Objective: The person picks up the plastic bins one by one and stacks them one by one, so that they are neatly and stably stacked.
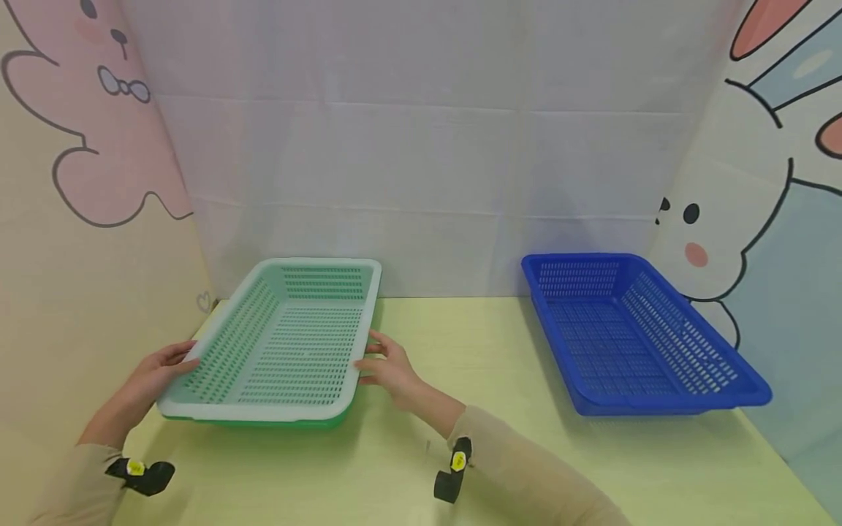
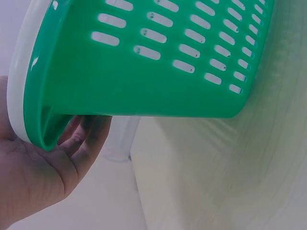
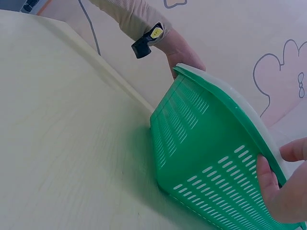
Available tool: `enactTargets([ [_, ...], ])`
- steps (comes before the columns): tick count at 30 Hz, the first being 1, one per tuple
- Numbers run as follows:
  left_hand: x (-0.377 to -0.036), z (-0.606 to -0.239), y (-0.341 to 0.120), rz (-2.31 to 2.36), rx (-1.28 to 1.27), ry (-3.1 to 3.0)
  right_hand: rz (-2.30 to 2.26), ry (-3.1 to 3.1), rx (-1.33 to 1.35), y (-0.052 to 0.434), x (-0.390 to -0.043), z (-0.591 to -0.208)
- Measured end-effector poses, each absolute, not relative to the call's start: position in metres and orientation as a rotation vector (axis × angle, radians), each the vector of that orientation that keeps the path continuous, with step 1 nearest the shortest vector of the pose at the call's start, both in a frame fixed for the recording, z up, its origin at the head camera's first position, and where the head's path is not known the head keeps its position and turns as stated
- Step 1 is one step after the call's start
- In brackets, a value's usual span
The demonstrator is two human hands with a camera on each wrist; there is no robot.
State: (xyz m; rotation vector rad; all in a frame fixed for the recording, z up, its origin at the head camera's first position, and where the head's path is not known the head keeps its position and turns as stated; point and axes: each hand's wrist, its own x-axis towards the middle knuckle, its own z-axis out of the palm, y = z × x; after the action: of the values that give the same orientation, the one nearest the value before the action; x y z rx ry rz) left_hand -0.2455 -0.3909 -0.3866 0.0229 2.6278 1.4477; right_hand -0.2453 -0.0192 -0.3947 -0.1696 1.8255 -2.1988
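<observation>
A white plastic basket point(image 1: 263, 412) sits nested inside a green basket point(image 2: 144, 91) at the left of the table, their rims together. My left hand point(image 1: 153, 374) grips the left side of both rims, its thumb on top and its other fingers curled beneath the lip, as the left wrist view shows. On the opposite side, my right hand point(image 1: 395, 372) holds the rims between its digits, some over the white edge and some against the green underside. Slotted holes cover the green walls. The nested baskets hold nothing.
A blue slotted basket point(image 1: 585, 394) stands at the right of the pale yellow table point(image 1: 454, 329), with nothing in it. White cloth point(image 1: 421, 161) hangs behind the table. Walls with cartoon animals close in the left and right sides.
</observation>
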Motion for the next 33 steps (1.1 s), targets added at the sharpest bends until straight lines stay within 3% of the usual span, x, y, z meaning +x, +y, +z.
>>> enactTargets([
  [18,-0.242,-0.387,-0.323,1.509,0.110,2.581,-2.091,1.941,-0.224,0.050,-0.248,-0.397],
  [33,-0.246,-0.388,-0.280,1.631,0.017,2.498,-2.072,2.019,-0.132,0.086,-0.247,-0.393],
])
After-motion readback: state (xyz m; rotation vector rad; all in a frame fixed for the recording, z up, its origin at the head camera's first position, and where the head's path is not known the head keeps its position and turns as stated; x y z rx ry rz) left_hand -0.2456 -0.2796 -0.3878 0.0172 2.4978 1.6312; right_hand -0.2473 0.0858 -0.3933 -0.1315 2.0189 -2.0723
